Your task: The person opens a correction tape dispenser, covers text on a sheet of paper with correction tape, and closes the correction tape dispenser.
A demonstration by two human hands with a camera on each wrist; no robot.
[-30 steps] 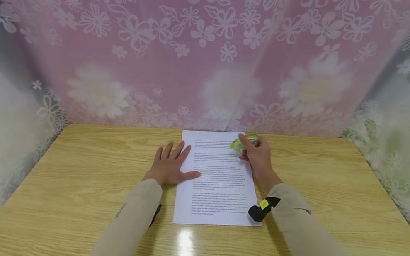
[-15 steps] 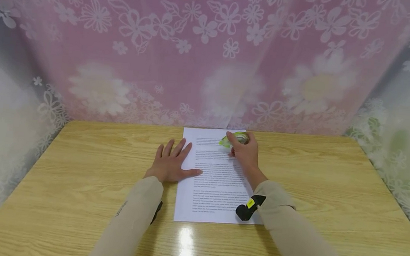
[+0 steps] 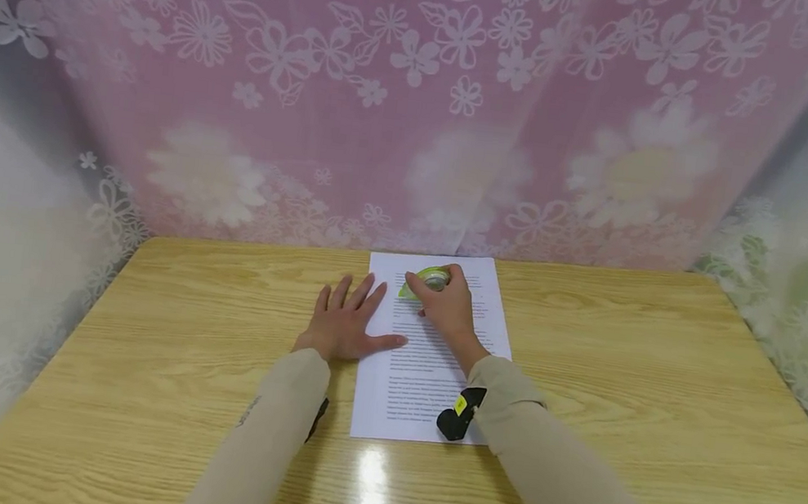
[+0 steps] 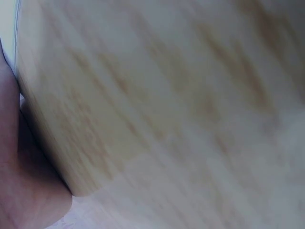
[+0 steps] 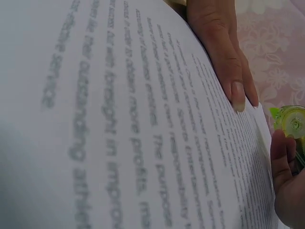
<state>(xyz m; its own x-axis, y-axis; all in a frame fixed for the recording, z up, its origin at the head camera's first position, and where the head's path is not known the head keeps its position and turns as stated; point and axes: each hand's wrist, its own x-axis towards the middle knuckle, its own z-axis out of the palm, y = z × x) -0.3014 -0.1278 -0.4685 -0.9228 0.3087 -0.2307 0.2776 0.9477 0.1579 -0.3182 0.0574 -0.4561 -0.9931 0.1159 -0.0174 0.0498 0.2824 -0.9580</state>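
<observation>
A printed sheet of paper (image 3: 425,406) lies flat on the wooden table, its far edge near the curtain. My left hand (image 3: 344,329) rests with fingers spread, across the sheet's left edge, the thumb on the text. In my right hand (image 3: 451,310) is a green, see-through correction tape (image 3: 434,278), pinched between thumb and fingers over the upper lines of print. The right wrist view shows the correction tape (image 5: 291,120) at the right edge and the left hand (image 5: 219,47) on the paper. Only part of the left hand (image 4: 28,191) shows in the left wrist view.
The wooden table (image 3: 178,360) spreads out on both sides of the paper. A pink flowered curtain (image 3: 356,140) hangs along its far edge, with pale curtains at the sides. A black wrist camera (image 3: 461,414) on the right sleeve hangs over the sheet's lower right.
My right hand has moved left across the upper part of the sheet with the correction tape, from near its right edge towards the left. The left hand stays in place on the paper.
</observation>
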